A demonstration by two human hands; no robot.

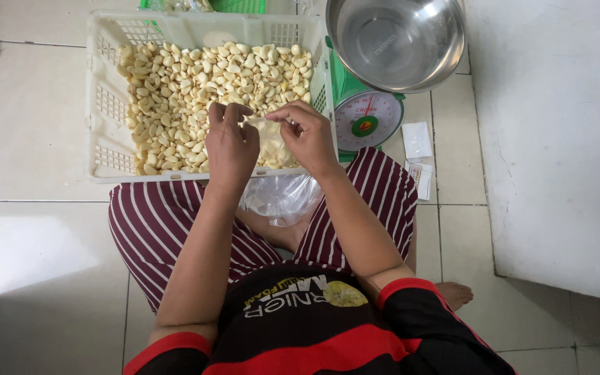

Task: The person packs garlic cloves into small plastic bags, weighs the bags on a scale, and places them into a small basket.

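Striped trousers (154, 229) sit nearest, on the floor. Above them, left hand (230, 146) and right hand (308, 135) each pinch the top of a clear plastic bag (280, 191) at the near edge of a white crate (109, 104) of peeled garlic (182, 83). Beyond: a green scale (366, 114) with steel bowl (397, 38).

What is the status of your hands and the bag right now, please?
Left hand and right hand both pinching the clear plastic bag open at its mouth. Bag over crate of peeled garlic. Nothing in the way.

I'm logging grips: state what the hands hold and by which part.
Both the left hand and the right hand pinch the top edge of a small clear plastic bag, above the white plastic crate.
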